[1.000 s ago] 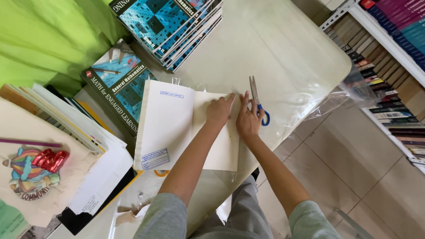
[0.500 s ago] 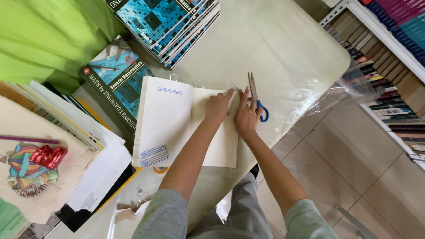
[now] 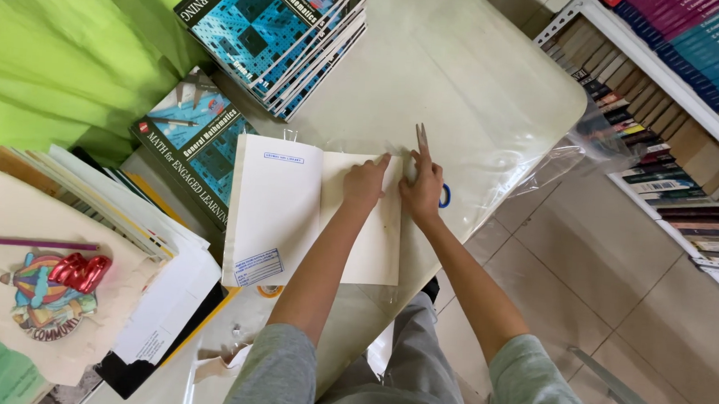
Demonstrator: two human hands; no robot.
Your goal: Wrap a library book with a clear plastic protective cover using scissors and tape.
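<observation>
An open white book (image 3: 281, 210) lies on a table draped in clear plastic sheet (image 3: 480, 93). My left hand (image 3: 366, 183) presses flat on the book's right-hand flap near its top edge. My right hand (image 3: 423, 186) grips blue-handled scissors (image 3: 422, 141) just beyond the flap's outer edge, blades pointing away from me over the clear plastic. The blue handle loop (image 3: 445, 196) shows beside my right hand.
A stack of blue textbooks (image 3: 274, 29) sits at the table's far side, another textbook (image 3: 192, 140) left of the open book. Paper piles, a tote bag (image 3: 35, 283) with a red clip and a purple pencil lie at left. Bookshelves (image 3: 676, 104) line the right.
Both hands stay at the flap's outer edge; the scissors remain in about the same place. The view has shifted slightly.
</observation>
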